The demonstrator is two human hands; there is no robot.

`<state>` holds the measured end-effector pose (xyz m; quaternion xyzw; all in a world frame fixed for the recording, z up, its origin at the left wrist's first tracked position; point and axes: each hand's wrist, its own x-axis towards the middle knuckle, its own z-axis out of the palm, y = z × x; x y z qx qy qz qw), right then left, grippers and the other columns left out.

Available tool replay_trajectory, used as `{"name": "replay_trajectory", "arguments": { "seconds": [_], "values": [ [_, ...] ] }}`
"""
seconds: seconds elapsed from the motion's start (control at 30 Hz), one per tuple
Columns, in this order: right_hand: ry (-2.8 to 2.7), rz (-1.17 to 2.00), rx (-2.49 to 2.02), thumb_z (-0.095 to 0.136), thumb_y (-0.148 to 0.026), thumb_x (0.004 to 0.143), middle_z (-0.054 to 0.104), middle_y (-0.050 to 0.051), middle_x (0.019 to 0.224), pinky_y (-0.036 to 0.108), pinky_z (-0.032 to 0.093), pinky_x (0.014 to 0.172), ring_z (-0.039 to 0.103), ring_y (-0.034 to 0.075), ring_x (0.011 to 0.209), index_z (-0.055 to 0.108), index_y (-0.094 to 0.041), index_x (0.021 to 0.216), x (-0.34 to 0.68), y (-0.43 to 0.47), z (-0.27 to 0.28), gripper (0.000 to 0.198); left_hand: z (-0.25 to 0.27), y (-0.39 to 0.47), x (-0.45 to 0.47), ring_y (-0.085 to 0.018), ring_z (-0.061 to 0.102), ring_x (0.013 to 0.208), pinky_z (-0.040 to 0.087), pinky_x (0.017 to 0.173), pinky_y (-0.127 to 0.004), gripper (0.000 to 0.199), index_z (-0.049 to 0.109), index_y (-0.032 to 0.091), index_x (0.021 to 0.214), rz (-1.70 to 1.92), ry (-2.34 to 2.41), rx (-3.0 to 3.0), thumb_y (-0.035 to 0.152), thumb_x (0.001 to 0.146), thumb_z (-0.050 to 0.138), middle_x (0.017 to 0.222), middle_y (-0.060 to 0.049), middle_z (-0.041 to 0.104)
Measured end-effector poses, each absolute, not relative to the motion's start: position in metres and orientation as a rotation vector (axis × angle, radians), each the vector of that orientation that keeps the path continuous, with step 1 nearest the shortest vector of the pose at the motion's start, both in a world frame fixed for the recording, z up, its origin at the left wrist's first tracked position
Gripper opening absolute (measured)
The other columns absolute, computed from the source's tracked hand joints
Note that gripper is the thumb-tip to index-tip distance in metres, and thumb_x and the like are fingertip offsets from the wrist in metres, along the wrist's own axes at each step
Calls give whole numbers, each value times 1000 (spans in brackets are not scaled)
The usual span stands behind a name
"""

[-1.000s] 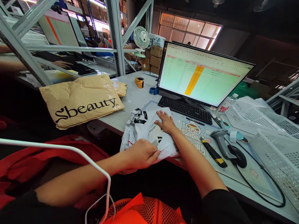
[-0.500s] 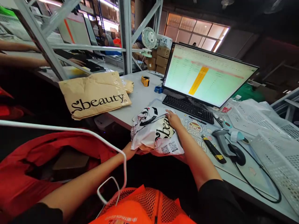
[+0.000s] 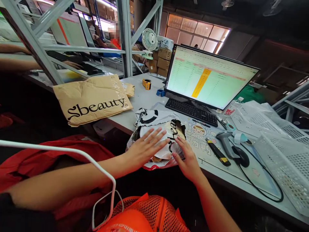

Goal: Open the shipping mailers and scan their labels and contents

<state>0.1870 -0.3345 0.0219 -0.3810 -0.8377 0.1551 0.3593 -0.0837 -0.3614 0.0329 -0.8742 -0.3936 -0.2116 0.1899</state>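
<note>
A torn white plastic mailer bag (image 3: 151, 119) with black lettering lies at the desk's front edge, and something pale printed with part of a word shows through its opening. Across its top my left hand (image 3: 147, 146) lies flat with the fingers stretched out. My right hand (image 3: 187, 158) is at the bag's right front side, fingers extended and thumb apart. Neither hand grips anything. To the left, a large tan padded envelope (image 3: 94, 100) marked "Sbeauty" sticks out over the desk's edge.
A monitor (image 3: 210, 77) and black keyboard (image 3: 191, 111) stand behind the bag. To the right are a yellow-black utility knife (image 3: 218, 152), a barcode scanner (image 3: 228, 145) and white perforated baskets (image 3: 285, 164). A white cable (image 3: 72, 149) crosses over my left arm. Another person's arm (image 3: 19, 62) shows at far left.
My left hand has come from under the bag's left side onto its top. My right hand has let go of the far edge and moved nearer. The bag now sits flatter.
</note>
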Motion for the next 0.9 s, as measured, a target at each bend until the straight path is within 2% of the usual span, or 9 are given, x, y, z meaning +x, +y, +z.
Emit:
{"name": "replay_trajectory", "arguments": {
  "seconds": [0.13,0.2,0.3,0.43,0.57,0.63,0.7,0.8,0.9],
  "values": [
    [-2159,191,-1173,61,-47,104,29,9,173,67,28,126,26,36,160,32,-34,168,195,-345,-23,72,13,-342,-59,-48,21,159,25,124,-71,83,37,33,165,-380,-1146,-2624,32,92,76,174,-14,27],
    [-2151,144,-1204,61,-45,103,24,10,175,67,28,126,23,36,161,23,-35,171,197,-345,-38,78,8,-327,-55,-50,31,155,35,118,-70,83,38,33,165,-367,-1247,-2669,28,90,75,174,-16,26],
    [-2099,138,-1227,59,-38,104,26,10,174,64,32,125,28,35,159,16,-35,172,199,-345,-47,80,21,-304,-63,-38,51,145,49,113,-50,83,42,26,164,-438,-1345,-2805,14,86,67,170,-18,36],
    [-2059,171,-1254,55,-34,105,35,13,170,60,39,122,38,33,155,13,-32,172,198,-347,-41,80,55,-280,-85,-26,68,126,53,108,-36,68,59,24,152,-877,-1512,-2948,14,85,53,146,-9,66],
    [-1961,166,-1230,55,-40,106,32,12,172,59,35,125,30,32,159,15,-32,172,196,-347,-30,78,77,-276,-95,-21,74,86,59,80,-29,61,68,17,142,-1332,-1768,-2922,26,83,53,120,-7,78],
    [-1882,206,-1195,56,-43,105,24,10,175,60,28,129,18,31,163,15,-32,172,196,-347,-24,79,80,-282,-92,-21,74,88,58,77,-28,62,67,17,142,-1471,-1838,-2963,33,83,61,121,-8,78],
    [-1791,282,-1161,58,-47,104,16,9,177,59,22,131,10,30,164,13,-32,172,199,-344,-18,82,77,-289,-85,-24,74,99,59,83,-29,71,63,18,146,-1528,-1874,-3113,41,80,73,123,-8,77],
    [-1614,425,-1127,52,-50,106,13,9,178,55,22,132,17,27,163,10,-30,172,206,-336,-10,81,62,-297,-72,-28,73,109,59,94,-34,92,56,18,150,-1568,-1862,-3399,47,69,88,125,-9,76],
    [-1427,452,-1148,37,-53,110,17,11,177,50,27,130,23,24,162,2,-28,172,209,-325,-7,76,46,-299,-61,-32,72,112,59,98,-40,89,64,17,139,-1838,-1892,-3390,57,64,90,121,-10,77]
  ]
}}
